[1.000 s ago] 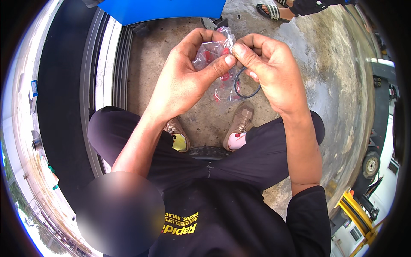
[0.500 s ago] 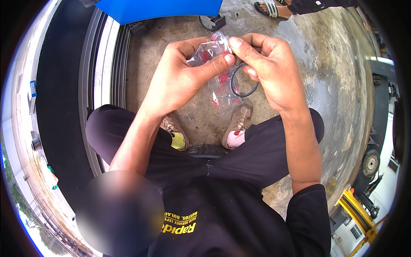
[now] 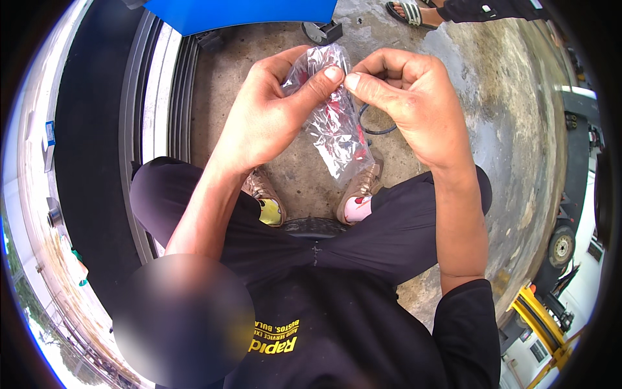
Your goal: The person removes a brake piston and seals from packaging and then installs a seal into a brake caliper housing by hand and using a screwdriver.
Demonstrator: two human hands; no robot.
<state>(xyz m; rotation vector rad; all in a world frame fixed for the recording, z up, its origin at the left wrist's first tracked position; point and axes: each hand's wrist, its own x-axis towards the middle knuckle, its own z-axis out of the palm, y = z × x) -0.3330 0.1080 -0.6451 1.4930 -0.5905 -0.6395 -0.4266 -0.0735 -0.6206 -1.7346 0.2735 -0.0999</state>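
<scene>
A clear, crinkled plastic bag [image 3: 338, 139] with red print hangs between my hands, over the floor in front of my shoes. My left hand [image 3: 275, 110] is closed on it, thumb pressed on its upper part and fingers behind it. At the bag's right edge, the thumb and index finger of my right hand [image 3: 411, 97] are pinched together. A thin black ring [image 3: 376, 133], like a rubber O-ring, dangles beneath my right fingers; its upper part is hidden by the hand and bag. Whether anything lies inside the bag I cannot tell.
My knees and shoes [image 3: 262, 188] frame the stained concrete floor [image 3: 298, 142]. Ahead is a blue panel [image 3: 240, 14] with a caster wheel [image 3: 321, 32] beside it. Another person's sandalled foot [image 3: 411, 14] is at the far right. Yellow equipment [image 3: 541, 318] stands to the right.
The bag, bunched up before, now hangs longer and flatter from my left hand. My right fingers have shifted slightly right, and the ring is now partly behind the bag and hand.
</scene>
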